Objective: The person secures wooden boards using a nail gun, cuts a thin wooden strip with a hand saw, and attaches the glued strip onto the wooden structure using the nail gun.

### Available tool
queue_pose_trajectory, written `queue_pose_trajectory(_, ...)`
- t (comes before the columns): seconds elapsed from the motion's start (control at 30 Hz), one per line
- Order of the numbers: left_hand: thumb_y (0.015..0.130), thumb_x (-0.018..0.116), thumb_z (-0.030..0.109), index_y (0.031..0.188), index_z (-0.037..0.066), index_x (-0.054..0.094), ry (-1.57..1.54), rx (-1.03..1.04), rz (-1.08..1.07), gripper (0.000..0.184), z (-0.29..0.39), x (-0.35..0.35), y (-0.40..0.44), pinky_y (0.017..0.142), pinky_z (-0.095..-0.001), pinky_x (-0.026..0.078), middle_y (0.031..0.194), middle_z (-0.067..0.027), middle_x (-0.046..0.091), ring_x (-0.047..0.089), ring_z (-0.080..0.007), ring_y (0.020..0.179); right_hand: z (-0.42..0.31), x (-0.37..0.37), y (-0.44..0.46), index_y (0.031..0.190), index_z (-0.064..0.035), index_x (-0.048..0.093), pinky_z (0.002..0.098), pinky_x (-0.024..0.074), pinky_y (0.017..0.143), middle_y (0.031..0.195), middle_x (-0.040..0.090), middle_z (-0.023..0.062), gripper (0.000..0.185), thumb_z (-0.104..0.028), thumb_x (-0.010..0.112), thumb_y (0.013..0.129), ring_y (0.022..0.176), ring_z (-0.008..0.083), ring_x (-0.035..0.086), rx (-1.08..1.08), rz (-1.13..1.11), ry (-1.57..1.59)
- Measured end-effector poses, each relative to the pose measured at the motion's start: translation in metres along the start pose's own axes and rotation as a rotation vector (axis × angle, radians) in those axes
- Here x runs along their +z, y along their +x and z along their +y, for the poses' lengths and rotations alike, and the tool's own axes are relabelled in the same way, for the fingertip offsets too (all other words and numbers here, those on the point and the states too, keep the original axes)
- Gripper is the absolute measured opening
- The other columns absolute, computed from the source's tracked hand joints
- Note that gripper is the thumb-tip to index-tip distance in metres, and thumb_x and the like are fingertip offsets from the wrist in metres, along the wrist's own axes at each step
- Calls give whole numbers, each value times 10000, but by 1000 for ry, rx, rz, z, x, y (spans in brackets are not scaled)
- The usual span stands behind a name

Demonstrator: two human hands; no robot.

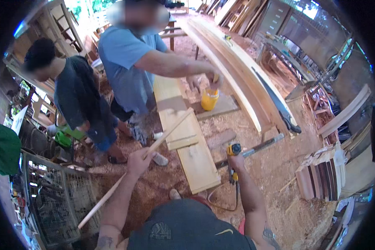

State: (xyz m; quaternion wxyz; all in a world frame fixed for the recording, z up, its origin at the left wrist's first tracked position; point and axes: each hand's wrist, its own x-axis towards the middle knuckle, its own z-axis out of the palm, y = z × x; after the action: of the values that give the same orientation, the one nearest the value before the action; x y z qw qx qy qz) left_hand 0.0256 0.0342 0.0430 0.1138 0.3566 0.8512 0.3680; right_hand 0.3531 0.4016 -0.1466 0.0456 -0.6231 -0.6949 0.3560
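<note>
My left hand [138, 161] is closed around a long, thin wooden strip [102, 203] that slants from lower left up over a wide pale board [198, 166]. A short wooden piece [182, 143] lies across that board near the strip's far end. My right hand [236, 161] grips a yellow-and-black nail gun [233, 148], held upright to the right of the board. From its lower end runs a yellowish air hose [221, 206]. Across the board, a co-worker in a blue shirt [127, 54] has one hand in a yellow container [209, 101].
Long curved timbers [237, 79] stretch away at right, with a handsaw [275, 98] on them. A metal bar [264, 144] lies near the nail gun. Stacked wood pieces [321, 177] stand at right. Another person in a dark shirt [77, 89] stands left, near a wire cage [58, 200].
</note>
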Motion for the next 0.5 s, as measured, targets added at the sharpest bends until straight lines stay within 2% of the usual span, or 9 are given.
queue_pose_trajectory(0.13,930,726,429,1093,84,764,18,-21,-50,384,-24,6,3,751,-461,565,938,-191,745,726,-385,870,8,10,13,1060,1,743,490,557,894,1012,732,285,462,-398,679,836,1044,425,709,63,11,-17)
queue_pose_trajectory(0.23,927,727,434,1096,100,768,65,-55,-92,376,-29,-3,5,741,-459,565,924,-189,745,727,-384,858,20,18,22,1071,-9,748,483,556,908,1026,736,274,472,-412,692,832,1054,420,708,-38,71,-22)
queue_pose_trajectory(0.33,912,739,452,1107,130,772,131,-6,-67,378,-34,-8,3,733,-459,566,902,-179,742,726,-379,842,21,18,22,1074,-32,755,475,554,918,1057,739,257,488,-457,692,842,1073,416,702,-28,77,-32)
queue_pose_trajectory(0.43,893,754,473,1122,129,769,135,-192,-185,413,-14,-14,-5,744,-460,571,897,-174,742,726,-374,842,17,11,17,1094,-52,751,472,554,914,1058,741,248,505,-492,686,855,1072,413,703,-31,57,-32)
queue_pose_trajectory(0.5,885,760,485,1115,109,770,157,-117,-146,441,-18,-7,-12,753,-460,573,905,-172,745,730,-367,846,9,6,10,1106,-62,748,472,554,911,1057,742,244,525,-521,682,861,1073,410,702,-1,31,-47)
